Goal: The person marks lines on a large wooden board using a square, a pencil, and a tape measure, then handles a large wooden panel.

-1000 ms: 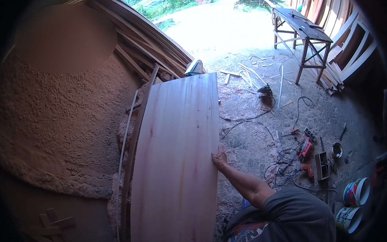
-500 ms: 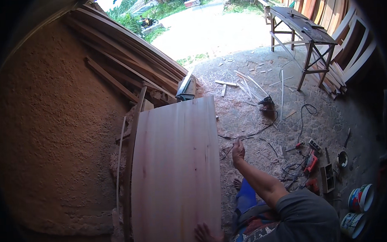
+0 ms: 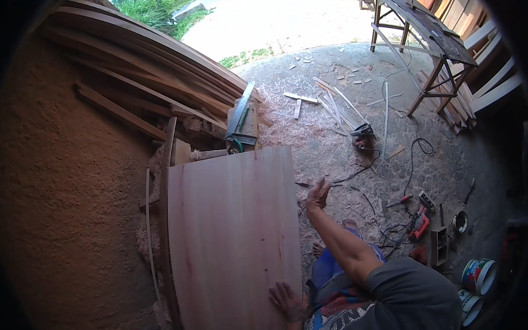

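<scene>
The concrete floor (image 3: 444,176), cracked and grey, is strewn with curly pale shavings; on the left rises a rough, grainy brown surface (image 3: 73,201). More of the stacked timber (image 3: 156,64), long brown boards with straight edges, now shows at upper left than half a second ago. The wide wooden panel (image 3: 231,236) lies along the lower middle, its far end lower in view than before; it is smooth and flat, pale with reddish streaks and small dark knots. A dark, narrow beam (image 3: 169,226) runs along its left side. The bench (image 3: 419,20), with cross-braced wooden legs, stands well apart at upper right. At lower right are round, printed white buckets (image 3: 478,277).

The left hand (image 3: 289,301), out of view a second ago, rests on the panel with fingers spread. The right hand (image 3: 318,196), on the panel's right edge a second ago, is now off it, just beside that edge; its fingers look drawn together, though I cannot tell whether they pinch anything
</scene>
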Demonstrator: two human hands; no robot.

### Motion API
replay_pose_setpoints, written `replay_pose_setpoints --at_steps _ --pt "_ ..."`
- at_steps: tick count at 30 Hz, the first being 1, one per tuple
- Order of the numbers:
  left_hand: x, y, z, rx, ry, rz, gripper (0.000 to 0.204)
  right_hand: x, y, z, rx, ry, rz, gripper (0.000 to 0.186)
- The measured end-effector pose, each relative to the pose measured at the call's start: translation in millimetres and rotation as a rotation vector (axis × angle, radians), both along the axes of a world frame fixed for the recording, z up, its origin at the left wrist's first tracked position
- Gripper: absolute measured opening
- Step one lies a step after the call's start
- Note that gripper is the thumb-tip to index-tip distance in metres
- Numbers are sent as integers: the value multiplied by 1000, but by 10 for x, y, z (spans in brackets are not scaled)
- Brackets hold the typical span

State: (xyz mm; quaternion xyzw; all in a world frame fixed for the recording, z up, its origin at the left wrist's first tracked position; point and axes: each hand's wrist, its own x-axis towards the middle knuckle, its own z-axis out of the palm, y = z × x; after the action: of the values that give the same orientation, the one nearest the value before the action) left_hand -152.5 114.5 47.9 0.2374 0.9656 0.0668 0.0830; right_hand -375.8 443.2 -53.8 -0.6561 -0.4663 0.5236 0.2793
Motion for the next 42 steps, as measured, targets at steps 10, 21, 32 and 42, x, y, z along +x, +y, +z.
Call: replay_pose_setpoints --at_steps 10,21,32,42 --pt "-422 438 -136 -26 -44 -27 97 -694 519 -19 -42 -33 85 61" --pt "-1315 1267 -160 -61 17 -67 92 -1248 940 140 -76 38 177 62" --pt "-1744 1823 -34 -91 -21 -45 83 -1377 1152 398 311 186 636 31" --pt "-1752 1841 -87 -54 45 -44 81 -1173 1326 775 556 80 1354 23"
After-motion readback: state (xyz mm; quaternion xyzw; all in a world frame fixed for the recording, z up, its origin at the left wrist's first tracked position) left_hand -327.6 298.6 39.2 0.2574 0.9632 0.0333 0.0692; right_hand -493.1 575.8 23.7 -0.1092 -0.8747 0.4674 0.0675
